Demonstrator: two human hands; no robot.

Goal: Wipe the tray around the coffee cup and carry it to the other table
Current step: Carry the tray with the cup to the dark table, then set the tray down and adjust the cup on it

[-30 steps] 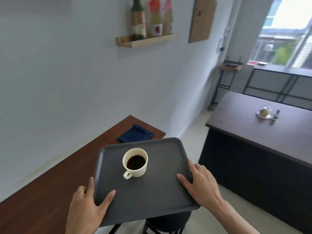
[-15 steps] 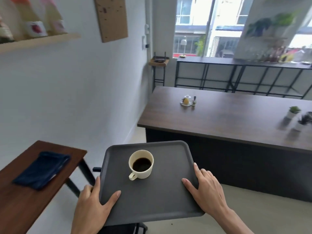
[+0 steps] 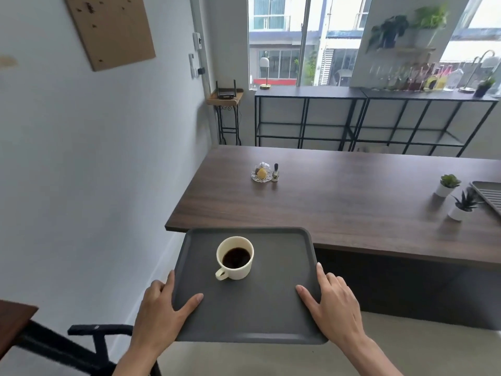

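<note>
I hold a dark grey tray [image 3: 273,308] level in the air, its far edge just short of the near edge of a long dark wooden table [image 3: 339,202]. A cream coffee cup [image 3: 235,258] with black coffee stands upright on the tray, left of centre, handle toward me. My left hand [image 3: 160,310] grips the tray's left rim, thumb on top. My right hand [image 3: 334,308] grips the right rim the same way. The blue cloth is out of view.
On the long table stand a small glass dish [image 3: 262,172] with a tiny bottle, two potted plants [image 3: 455,196] and a grey rack [image 3: 490,196] at the right edge. A corner of the first table [image 3: 13,318] and a black chair arm [image 3: 100,331] lie lower left. A white wall runs along the left.
My view has swung right, away from the first table and its blue cloth. The tray, still in both hands, has come up to the long dark table's near edge.
</note>
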